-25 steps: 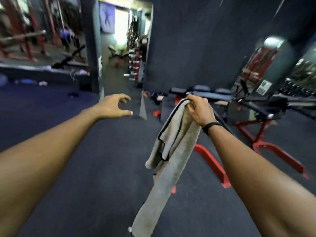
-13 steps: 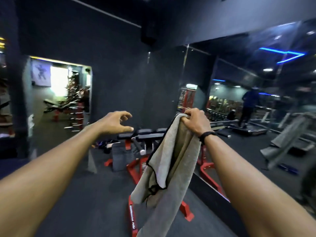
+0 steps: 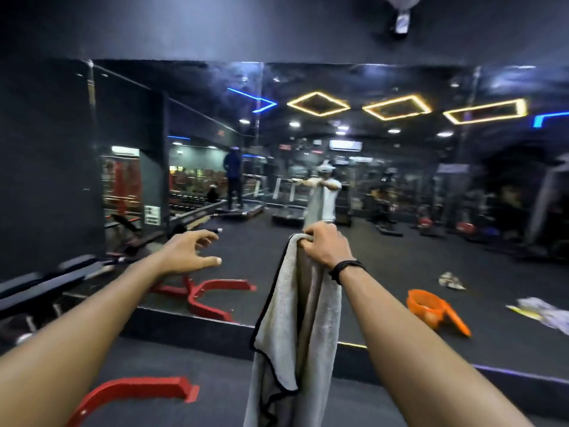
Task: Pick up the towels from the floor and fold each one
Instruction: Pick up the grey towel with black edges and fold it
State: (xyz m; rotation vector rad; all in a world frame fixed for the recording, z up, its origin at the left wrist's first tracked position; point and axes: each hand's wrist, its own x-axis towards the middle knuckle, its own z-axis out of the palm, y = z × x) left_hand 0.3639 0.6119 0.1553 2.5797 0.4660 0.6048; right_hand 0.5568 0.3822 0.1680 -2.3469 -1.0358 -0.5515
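A long grey towel (image 3: 292, 322) with a dark edge hangs straight down from my right hand (image 3: 324, 246), which grips its bunched top at chest height. My left hand (image 3: 192, 251) is stretched out level with it, about a hand's width to the left, fingers spread and loosely curved, holding nothing. Both arms are extended toward a wall mirror. In the mirror, two crumpled light towels lie on the dark floor: one (image 3: 451, 280) beyond the orange basket, another (image 3: 545, 312) at the right edge.
A big wall mirror (image 3: 400, 180) fills the wall ahead; its raised dark base runs across the floor. Red bench feet (image 3: 132, 392) sit low left, with a black bench (image 3: 46, 285) beside them. An orange basket (image 3: 431, 309) lies tipped in the reflection.
My view has swung right, from the benches and doorway to the mirror wall. The towel stays hanging from my right hand; my left hand stays held out beside it, holding nothing.
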